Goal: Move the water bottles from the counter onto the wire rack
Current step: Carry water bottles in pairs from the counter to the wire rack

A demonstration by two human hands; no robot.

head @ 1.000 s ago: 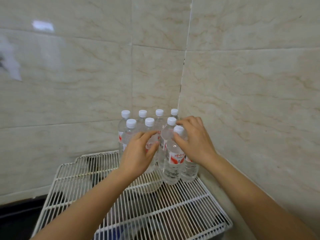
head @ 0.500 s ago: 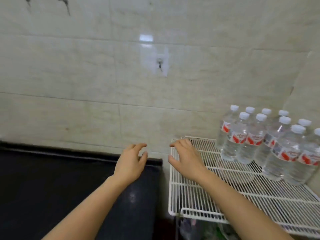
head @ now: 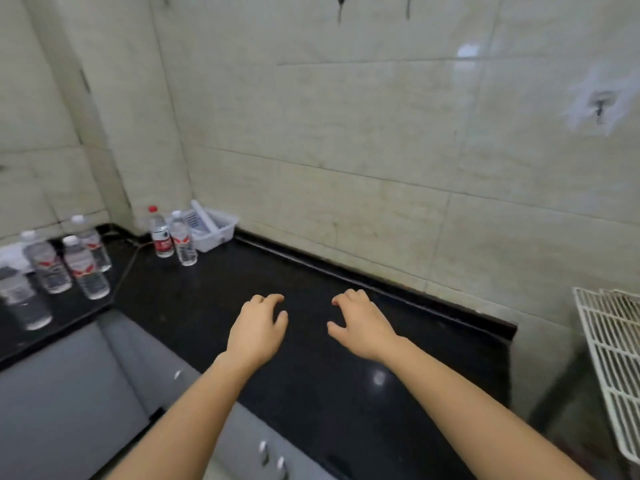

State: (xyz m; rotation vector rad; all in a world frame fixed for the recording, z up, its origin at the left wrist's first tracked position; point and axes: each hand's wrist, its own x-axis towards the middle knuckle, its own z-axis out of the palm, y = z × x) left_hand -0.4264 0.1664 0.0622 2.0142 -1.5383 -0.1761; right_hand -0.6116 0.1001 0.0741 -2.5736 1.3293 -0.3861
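A: Where were the water bottles (head: 85, 268) then?

B: All on the black counter (head: 311, 375), far to the person's left. One cluster stood close to the counter's front edge. A red-capped bottle (head: 160, 233) and a white-capped bottle (head: 183, 242) stood side by side in the corner, just beside a white basket (head: 216, 226).

A: And the hands?

B: The left hand (head: 258, 332) and the right hand (head: 363, 329) hovered over bare counter, fingers loosely curled, gripping nothing. The wire rack (head: 609, 344) showed only as a corner at the far right, well apart from every bottle.

A: So what could have gone wrong?

B: I judged three things. The cluster was tightly packed, so reaching for one bottle could have knocked its neighbour over. Those near the edge might then have rolled off, down past the grey cabinets (head: 69, 393). The bottles also looked full and smooth, so a hurried grab might have slipped. Then came the long carry across. A bottle set down crooked on the wires, or too near the rack's rim, could have toppled.
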